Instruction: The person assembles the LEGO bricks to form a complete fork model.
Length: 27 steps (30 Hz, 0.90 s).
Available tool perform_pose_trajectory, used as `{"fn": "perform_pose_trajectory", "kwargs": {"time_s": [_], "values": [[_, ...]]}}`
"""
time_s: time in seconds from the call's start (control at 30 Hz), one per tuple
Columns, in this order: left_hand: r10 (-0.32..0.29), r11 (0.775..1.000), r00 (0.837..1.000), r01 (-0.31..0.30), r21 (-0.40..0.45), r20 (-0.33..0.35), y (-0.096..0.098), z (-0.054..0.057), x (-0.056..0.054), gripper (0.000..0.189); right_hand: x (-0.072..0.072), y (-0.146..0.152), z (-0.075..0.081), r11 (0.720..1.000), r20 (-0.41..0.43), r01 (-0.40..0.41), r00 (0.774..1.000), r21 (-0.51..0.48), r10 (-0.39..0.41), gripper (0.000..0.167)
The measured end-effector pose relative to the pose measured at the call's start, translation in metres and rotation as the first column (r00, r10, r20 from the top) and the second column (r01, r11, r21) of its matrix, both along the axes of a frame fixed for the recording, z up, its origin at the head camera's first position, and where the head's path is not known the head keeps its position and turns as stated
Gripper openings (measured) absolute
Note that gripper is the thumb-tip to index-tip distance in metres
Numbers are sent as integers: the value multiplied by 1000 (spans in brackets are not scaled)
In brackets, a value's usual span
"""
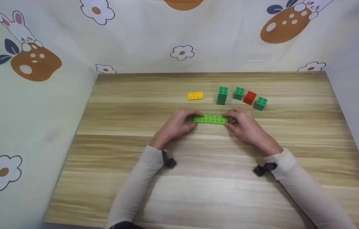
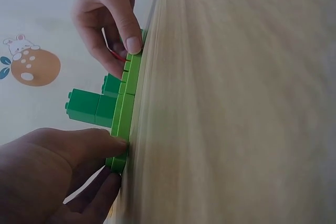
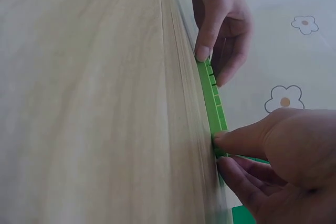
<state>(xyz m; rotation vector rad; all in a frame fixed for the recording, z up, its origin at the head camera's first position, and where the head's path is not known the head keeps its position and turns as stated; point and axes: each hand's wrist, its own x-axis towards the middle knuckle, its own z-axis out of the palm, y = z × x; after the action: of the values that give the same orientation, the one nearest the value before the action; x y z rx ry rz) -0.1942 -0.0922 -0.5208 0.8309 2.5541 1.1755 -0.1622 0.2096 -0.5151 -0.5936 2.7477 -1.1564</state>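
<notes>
Two flat lime-green building bricks lie end to end on the table in the head view, slightly out of line where they meet. My left hand (image 1: 179, 123) pinches the left lime brick (image 1: 203, 119) by its outer end, thumb on the near side and a finger on the far side. At the opposite end, my right hand (image 1: 243, 124) pinches the right lime brick (image 1: 218, 119) the same way. From the left wrist, the left lime brick (image 2: 122, 116) appears low against the wood; whether the two are joined I cannot tell.
Behind the hands, a flat yellow brick (image 1: 195, 95) lies on the wooden table (image 1: 198, 184). To its right stand a tall green stack (image 1: 222, 96), a small green brick (image 1: 238, 93), a red brick (image 1: 250, 98) and another green brick (image 1: 260, 104). A patterned cloth (image 1: 144, 38) hangs behind.
</notes>
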Motion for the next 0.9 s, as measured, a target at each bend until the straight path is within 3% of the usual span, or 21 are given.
{"fn": "perform_pose_trajectory", "kwargs": {"time_s": [0.63, 0.77, 0.9], "values": [[-3, 1000, 1000, 3, 5, -7, -4, -1, 1, 41, -2, 6, 6, 1000, 16, -1, 1000, -20, 1, 40], [-8, 1000, 1000, 8, 7, 0, -4, -1, 0, 40, -5, 17, 9, 997, -61, 49, 997, -58, -53, 37], [8, 1000, 1000, -9, 17, 30, -3, -1, -1, 42, -9, 33, 13, 980, -145, 172, 972, -104, -186, 32]]}}
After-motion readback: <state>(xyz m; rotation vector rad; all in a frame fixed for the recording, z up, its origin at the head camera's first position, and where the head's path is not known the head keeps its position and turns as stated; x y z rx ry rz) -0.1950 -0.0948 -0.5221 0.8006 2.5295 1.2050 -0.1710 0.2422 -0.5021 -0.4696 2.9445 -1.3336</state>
